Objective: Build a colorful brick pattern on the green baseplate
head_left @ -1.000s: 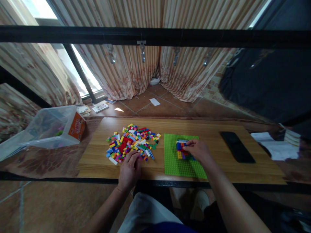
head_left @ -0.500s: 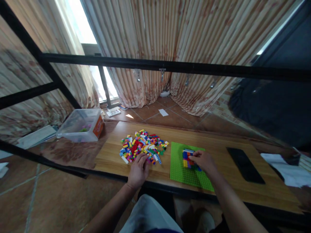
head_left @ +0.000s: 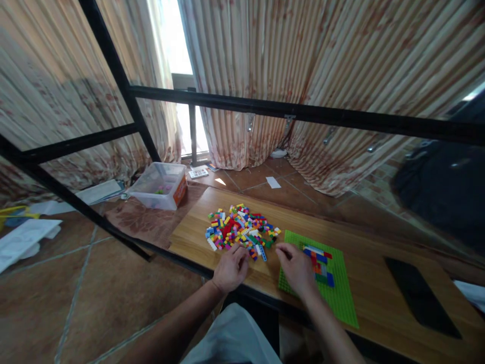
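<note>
A heap of loose coloured toy bricks [head_left: 242,227] lies on the wooden tabletop. At its near edge is my left hand [head_left: 232,268], fingers curled together; whatever they may hold is too small to make out. My right hand [head_left: 297,268] hovers over the left part of the green baseplate [head_left: 343,298], its thumb and fingertips closed and pointing toward the heap. I cannot make out anything between them. Built bricks [head_left: 321,268] in red, blue, white, green and grey are fixed on the baseplate, partly hidden behind my right hand.
A dark flat phone-like slab [head_left: 420,296] lies on the table's right side. On the floor to the left stands a clear plastic box [head_left: 155,194] with a few coloured pieces inside. A black metal rail [head_left: 235,103] crosses beyond the table, before the curtains.
My right hand has moved left off the built bricks, toward the heap. My left hand stays by the heap's near edge. The whole view has shifted, with the table now lower and further right.
</note>
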The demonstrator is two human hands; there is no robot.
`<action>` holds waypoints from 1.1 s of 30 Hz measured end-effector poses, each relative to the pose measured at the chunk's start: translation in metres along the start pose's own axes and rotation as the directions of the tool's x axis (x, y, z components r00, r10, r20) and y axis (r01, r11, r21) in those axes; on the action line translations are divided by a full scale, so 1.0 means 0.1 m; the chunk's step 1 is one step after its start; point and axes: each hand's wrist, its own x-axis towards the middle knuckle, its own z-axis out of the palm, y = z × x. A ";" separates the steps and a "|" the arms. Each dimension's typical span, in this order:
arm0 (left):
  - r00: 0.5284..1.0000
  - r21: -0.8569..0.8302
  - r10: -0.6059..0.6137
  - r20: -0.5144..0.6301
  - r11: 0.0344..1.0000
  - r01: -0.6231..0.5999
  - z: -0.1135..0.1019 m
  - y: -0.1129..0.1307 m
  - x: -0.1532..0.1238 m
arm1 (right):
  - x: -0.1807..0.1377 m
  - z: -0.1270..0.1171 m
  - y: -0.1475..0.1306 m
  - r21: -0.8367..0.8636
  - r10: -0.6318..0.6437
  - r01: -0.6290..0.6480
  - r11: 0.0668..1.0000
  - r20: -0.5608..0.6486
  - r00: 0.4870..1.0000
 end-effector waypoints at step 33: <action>0.997 0.136 0.034 0.070 0.990 -0.043 0.09 -0.01 0.00 | 0.76 0.57 -0.08 -0.283 -0.172 0.206 0.937 0.139 0.975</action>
